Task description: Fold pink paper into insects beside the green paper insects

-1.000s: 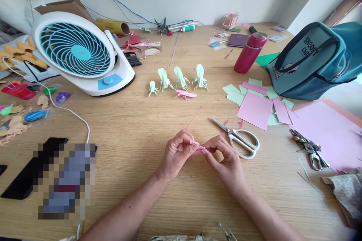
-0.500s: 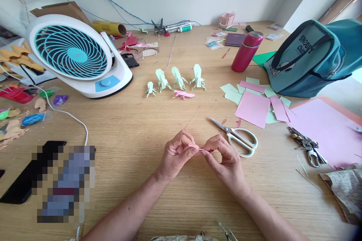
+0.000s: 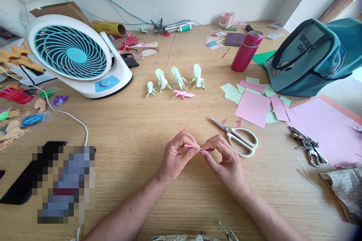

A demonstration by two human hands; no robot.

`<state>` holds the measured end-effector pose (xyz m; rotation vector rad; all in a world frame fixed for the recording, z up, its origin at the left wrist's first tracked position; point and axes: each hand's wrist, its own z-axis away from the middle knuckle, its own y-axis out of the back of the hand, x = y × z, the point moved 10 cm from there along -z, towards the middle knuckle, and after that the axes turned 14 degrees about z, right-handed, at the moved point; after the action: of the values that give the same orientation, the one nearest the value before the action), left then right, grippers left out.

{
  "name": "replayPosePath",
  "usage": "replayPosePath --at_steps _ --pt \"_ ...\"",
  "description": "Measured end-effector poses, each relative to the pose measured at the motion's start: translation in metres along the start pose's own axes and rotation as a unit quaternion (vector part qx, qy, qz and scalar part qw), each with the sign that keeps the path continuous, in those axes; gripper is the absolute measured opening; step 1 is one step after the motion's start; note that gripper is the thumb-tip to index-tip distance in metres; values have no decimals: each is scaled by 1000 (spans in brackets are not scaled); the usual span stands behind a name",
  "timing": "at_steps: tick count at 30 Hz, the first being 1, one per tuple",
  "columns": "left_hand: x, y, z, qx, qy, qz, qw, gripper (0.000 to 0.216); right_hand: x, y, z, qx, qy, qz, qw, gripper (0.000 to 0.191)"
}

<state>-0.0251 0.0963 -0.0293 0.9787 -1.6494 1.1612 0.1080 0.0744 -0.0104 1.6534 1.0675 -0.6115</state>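
Note:
Low over the wooden table, a small folded piece of pink paper (image 3: 191,146) spans the gap between my fingertips. My left hand (image 3: 178,154) pinches its left part between thumb and forefinger. At its right end my right hand (image 3: 223,156) pinches it the same way, and the fingers hide much of the folds. White-handled scissors (image 3: 243,141) lie just right of my right hand, blades pointing up and left. Beyond my hands stand several pale green paper insects (image 3: 178,77), with a pink paper insect (image 3: 183,94) in front of them.
At the left stand a white and blue fan (image 3: 76,54) and a black phone (image 3: 34,169). To the right lie pink and green paper pieces (image 3: 252,108) and keys (image 3: 307,145). Behind these are a red flask (image 3: 247,51) and a teal bag (image 3: 305,60).
The pink paper has turned slightly between my fingers, so more of its left part shows. Both hands stay almost in place, and everything else is still.

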Motion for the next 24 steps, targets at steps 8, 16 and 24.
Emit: replayPosePath --at_steps 8,16,24 --pt "1 1 0 1 0 12 1000 12 1 3 1 11 1 -4 1000 10" --pt "1 -2 1 -9 -11 -45 999 11 0 2 0 3 6 -3 1000 11" --pt "4 2 1 1 -22 -34 999 11 2 3 0 12 -3 -2 1000 9"
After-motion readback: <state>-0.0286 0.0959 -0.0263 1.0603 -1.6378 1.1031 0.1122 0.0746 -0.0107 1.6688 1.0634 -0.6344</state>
